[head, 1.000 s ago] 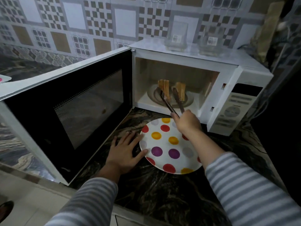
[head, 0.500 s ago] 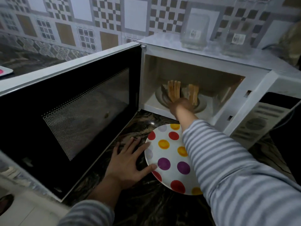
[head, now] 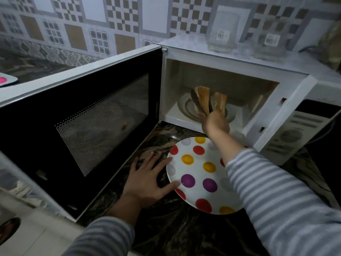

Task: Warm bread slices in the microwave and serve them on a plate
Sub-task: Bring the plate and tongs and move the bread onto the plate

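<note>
Head view: the right hand point(head: 215, 124) reaches into the open microwave point(head: 230, 74), its grip closed on tongs point(head: 198, 104) that clamp a bread slice point(head: 203, 97); a second slice point(head: 220, 102) stands beside it. The left hand point(head: 147, 179), fingers spread flat on the bench point(head: 166, 235), touches the spotted plate point(head: 198, 174) before the microwave.

door point(head: 83, 126) blocks left | microwave point(head: 212, 85) mouth open | plate point(head: 199, 174) below

Left hand point(head: 147, 179) flat, fingers spread, right hand point(head: 215, 123) extended forward, fingers curled in a grip
</note>
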Tool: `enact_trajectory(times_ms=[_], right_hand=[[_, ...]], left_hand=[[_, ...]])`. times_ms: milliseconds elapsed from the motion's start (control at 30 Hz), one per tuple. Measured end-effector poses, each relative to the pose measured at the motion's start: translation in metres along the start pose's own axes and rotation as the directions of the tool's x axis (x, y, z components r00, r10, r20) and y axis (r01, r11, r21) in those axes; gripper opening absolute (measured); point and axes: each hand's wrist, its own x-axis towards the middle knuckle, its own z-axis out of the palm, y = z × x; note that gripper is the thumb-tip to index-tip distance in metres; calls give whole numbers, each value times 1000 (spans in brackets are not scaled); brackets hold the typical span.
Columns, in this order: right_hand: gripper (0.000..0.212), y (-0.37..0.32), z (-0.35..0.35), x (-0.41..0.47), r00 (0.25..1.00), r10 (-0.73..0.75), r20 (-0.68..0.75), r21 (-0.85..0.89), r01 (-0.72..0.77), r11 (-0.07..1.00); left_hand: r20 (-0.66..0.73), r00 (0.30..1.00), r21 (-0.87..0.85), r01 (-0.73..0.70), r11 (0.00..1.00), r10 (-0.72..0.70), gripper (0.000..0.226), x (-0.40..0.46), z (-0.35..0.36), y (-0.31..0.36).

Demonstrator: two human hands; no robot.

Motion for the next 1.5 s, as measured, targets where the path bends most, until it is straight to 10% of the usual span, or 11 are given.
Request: enact_trajectory(times_ms=[967, 1500], right_hand=[[52, 95, -21, -235, 984, -134, 121, -306, 165, 937], [58, 52, -85, -162, 992, -119, 45, 29, 118, 993]], left_hand=[[30, 1000, 114, -8, 993, 5, 92, 1, 5, 2], [24, 1000, 100, -9, 995, 6, 90, 0, 5, 1]])
